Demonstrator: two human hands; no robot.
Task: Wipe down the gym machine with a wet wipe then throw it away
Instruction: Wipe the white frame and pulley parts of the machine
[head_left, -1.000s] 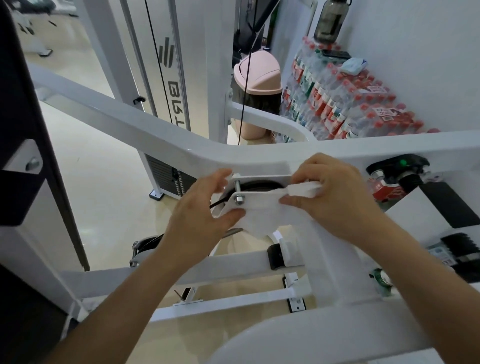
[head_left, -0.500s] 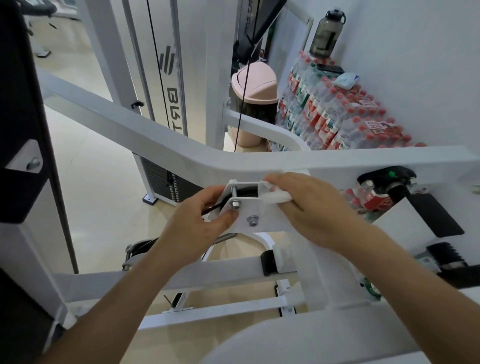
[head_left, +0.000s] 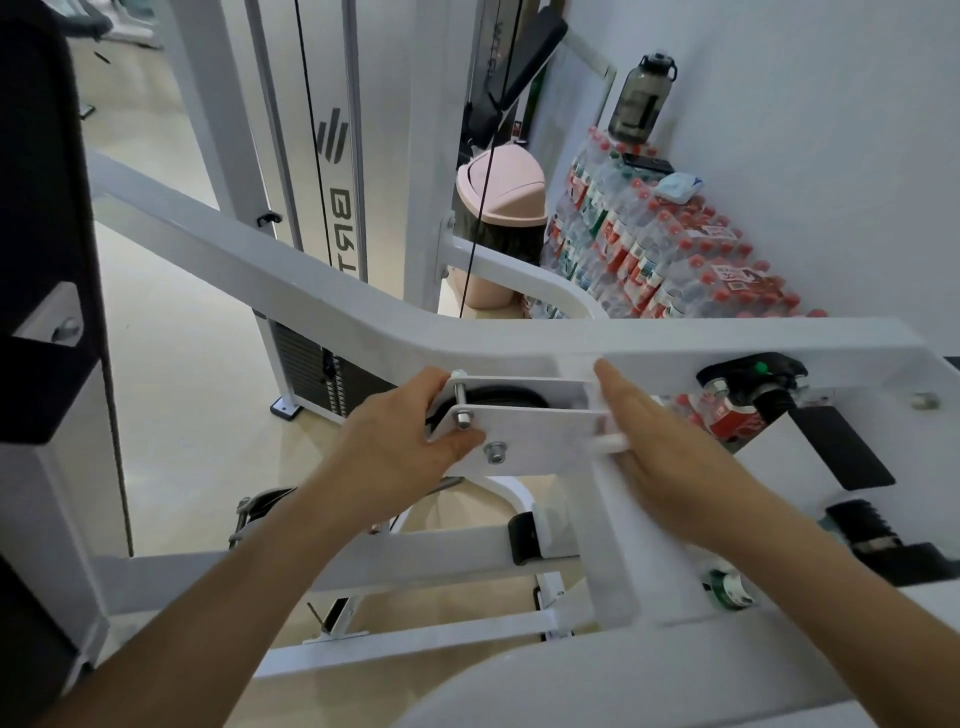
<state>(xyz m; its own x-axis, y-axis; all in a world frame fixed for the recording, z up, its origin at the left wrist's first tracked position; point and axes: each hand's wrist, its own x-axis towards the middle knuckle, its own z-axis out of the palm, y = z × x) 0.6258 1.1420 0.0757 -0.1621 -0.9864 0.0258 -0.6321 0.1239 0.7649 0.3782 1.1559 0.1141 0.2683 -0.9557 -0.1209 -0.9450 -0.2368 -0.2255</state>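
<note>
While the wet wipe (head_left: 611, 443) shows only as a white wad under the right hand (head_left: 670, 457), whose straight fingers press it to the gym machine (head_left: 311, 291) beside the pulley bracket (head_left: 540, 436), the left hand (head_left: 395, 447) grips the bracket's other end, thumb on its face. Wiping seems partway: I judge most of the frame is not yet done, and the disposal is still to come. A pink swing-lid bin (head_left: 501, 197) stands beyond the beam.
</note>
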